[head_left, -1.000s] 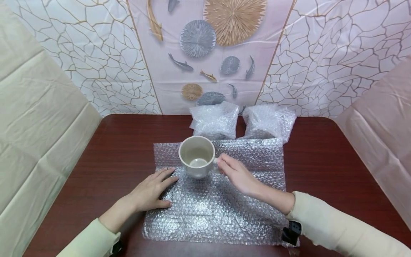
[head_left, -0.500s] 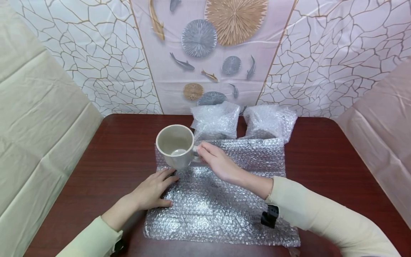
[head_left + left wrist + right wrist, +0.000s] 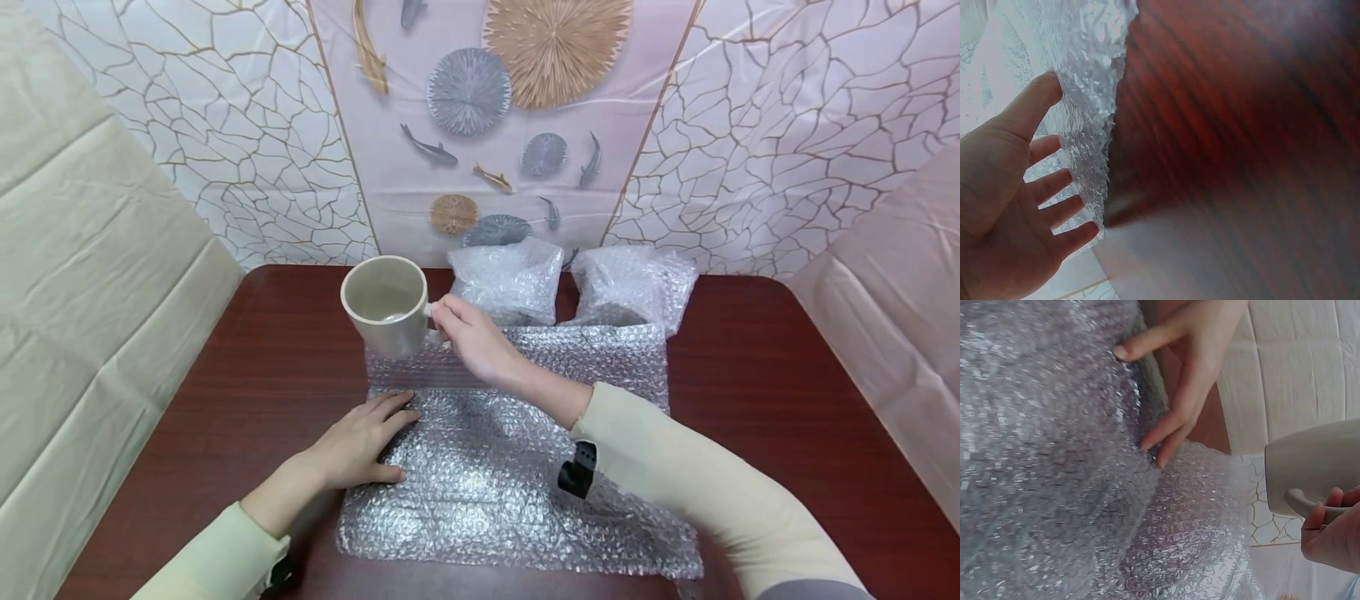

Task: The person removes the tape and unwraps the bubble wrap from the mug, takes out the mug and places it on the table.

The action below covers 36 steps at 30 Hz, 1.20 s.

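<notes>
A pale grey-beige mug (image 3: 386, 308) is held up over the far left corner of a bubble wrap sheet (image 3: 480, 483). My right hand (image 3: 476, 342) grips it by the handle (image 3: 1304, 503), fingers curled round it in the right wrist view. The mug's mouth faces up and its inside looks empty. With fingers spread, my left hand (image 3: 356, 442) rests on the sheet's left edge. In the left wrist view the left hand's fingertips (image 3: 1088, 231) touch the bubble wrap near its border.
Two bubble-wrapped bundles (image 3: 506, 279) (image 3: 633, 287) stand at the back of the dark red wooden table (image 3: 277, 350), just behind the sheet. A patterned cloth (image 3: 262, 125) hangs behind the table, with plain beige cloth (image 3: 82, 292) along the left side.
My right hand has carried the mug up, left and away from me, from over the middle of the bubble wrap to its far left corner. The left hand has stayed put.
</notes>
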Motion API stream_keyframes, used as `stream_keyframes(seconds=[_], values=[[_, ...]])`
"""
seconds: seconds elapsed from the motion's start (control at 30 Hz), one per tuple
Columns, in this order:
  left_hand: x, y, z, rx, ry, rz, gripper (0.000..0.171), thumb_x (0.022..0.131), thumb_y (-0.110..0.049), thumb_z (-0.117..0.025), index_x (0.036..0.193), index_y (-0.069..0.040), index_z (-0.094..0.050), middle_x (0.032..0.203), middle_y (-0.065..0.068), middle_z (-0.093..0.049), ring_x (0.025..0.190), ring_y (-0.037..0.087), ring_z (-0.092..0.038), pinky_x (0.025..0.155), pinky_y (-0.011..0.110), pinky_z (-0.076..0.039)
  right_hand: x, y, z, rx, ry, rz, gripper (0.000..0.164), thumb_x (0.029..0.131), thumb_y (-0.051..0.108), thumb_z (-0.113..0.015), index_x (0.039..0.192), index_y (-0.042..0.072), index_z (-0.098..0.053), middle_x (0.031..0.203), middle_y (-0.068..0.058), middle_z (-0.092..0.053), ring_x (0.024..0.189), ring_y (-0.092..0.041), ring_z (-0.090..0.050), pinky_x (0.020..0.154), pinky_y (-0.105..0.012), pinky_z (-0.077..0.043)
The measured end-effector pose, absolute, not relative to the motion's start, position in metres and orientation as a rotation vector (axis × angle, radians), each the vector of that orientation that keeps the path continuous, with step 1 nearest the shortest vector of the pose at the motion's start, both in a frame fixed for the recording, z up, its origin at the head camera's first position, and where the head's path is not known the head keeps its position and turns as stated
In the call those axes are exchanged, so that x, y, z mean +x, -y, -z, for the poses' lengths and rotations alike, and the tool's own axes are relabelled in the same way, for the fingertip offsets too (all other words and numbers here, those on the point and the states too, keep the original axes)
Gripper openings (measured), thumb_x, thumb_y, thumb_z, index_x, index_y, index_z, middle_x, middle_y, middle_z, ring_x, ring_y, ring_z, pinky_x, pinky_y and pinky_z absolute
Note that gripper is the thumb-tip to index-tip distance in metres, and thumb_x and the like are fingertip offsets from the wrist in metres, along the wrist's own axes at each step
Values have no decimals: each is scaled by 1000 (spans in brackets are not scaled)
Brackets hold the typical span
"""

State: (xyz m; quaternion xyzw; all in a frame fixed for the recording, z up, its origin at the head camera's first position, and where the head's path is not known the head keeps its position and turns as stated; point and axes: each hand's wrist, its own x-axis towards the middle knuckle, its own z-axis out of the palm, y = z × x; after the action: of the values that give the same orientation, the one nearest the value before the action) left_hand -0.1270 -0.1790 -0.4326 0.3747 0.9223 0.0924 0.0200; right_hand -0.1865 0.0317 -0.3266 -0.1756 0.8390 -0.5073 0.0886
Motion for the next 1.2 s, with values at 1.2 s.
stream_keyframes(seconds=[1.2], values=[[-126, 178, 430, 1070, -2793, -297, 77, 74, -44, -73, 135, -7, -43, 145, 19, -31, 132, 38, -31, 103, 53, -32, -260, 25, 353, -298, -2373, 1663, 34, 98, 29, -39, 88, -1, -51, 78, -5, -52, 79, -17, -52, 68, -21, -37]])
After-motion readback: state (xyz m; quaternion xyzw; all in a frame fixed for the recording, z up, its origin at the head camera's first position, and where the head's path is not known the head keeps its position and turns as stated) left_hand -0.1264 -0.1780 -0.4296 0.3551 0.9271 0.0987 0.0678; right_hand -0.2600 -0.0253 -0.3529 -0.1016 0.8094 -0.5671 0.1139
